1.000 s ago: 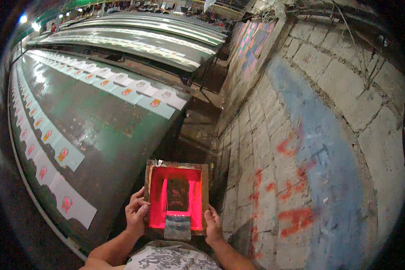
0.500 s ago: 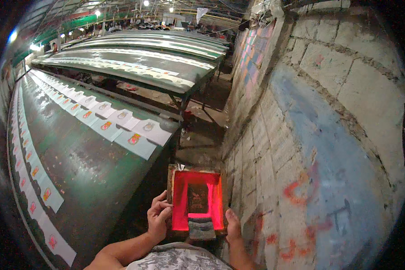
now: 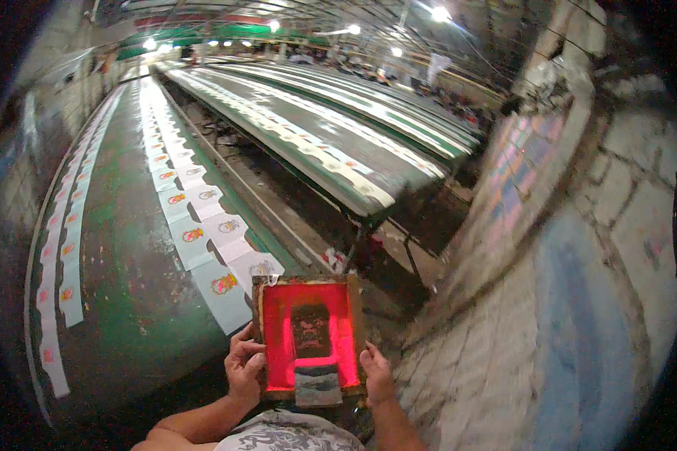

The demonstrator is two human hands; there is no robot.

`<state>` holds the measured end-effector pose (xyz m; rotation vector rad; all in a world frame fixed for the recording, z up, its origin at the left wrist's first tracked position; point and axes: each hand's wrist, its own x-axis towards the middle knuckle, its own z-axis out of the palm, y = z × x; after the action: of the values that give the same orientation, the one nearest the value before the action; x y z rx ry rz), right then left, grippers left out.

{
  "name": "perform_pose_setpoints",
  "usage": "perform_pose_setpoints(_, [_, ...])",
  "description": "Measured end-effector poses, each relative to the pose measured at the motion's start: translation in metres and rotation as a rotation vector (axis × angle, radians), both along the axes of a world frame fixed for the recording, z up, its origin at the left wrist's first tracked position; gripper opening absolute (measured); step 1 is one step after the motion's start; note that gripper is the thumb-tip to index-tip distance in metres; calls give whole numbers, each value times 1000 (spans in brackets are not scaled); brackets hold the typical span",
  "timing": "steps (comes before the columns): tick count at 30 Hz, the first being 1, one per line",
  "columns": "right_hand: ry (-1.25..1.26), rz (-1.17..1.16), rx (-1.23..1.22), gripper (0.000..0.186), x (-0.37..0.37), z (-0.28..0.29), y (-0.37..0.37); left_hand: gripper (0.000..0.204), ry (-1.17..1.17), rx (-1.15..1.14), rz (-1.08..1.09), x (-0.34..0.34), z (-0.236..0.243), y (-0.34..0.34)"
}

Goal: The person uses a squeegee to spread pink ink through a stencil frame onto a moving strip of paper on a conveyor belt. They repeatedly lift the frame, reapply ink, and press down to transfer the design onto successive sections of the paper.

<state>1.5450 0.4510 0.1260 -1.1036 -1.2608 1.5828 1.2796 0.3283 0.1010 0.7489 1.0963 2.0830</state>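
Observation:
In front of my body I hold a screen-printing frame (image 3: 276, 338), a wooden-edged rectangle with bright red-pink on its inside and a dark design panel in the middle. My left hand (image 3: 244, 367) is closed on its left edge, thumb toward me. On the right edge my right hand (image 3: 378, 373) grips with the thumb along the rim; its fingers are mostly hidden behind. A grey squeegee-like block (image 3: 317, 385) rests inside the frame at the near side. Just beyond the frame, pale cut fabric pieces (image 3: 222, 282) with printed emblems lie on the long table.
The long green-black printing table (image 3: 139, 301) runs away on my left, with another row of printed pieces (image 3: 50, 323) at its far-left side. More long tables (image 3: 338, 177) stand beyond a narrow gap. A rough block wall (image 3: 489, 346) rises along my right.
My view has turned left, and the near table's end is closer to the frame. The frame stays in both hands; my right thumb now lies more plainly over its edge.

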Motion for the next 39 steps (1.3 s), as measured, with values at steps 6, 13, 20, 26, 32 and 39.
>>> perform_pose_setpoints(6, [70, 135, 24, 71, -16, 5, 167, 17, 55, -33, 152, 3, -7, 139])
perform_pose_setpoints(13, [19, 0, 20, 77, 54, -8, 326, 17, 320, -37, 118, 45, 15, 305])
perform_pose_setpoints(20, [160, 114, -57, 69, 73, -6, 458, 15, 199, -67, 149, 85, 15, 421])
perform_pose_setpoints(26, [109, 331, -67, 56, 48, -2, 587, 13, 261, -149, 454, 116, 24, 495])
perform_pose_setpoints(32, [233, 752, -195, 55, 7, 16, 653, 16, 354, -315, 829, 144, 28, 521])
perform_pose_setpoints(39, [231, 1203, -340, 60, -107, -2, 636, 17, 240, -474, 1221, 145, 11, 468])
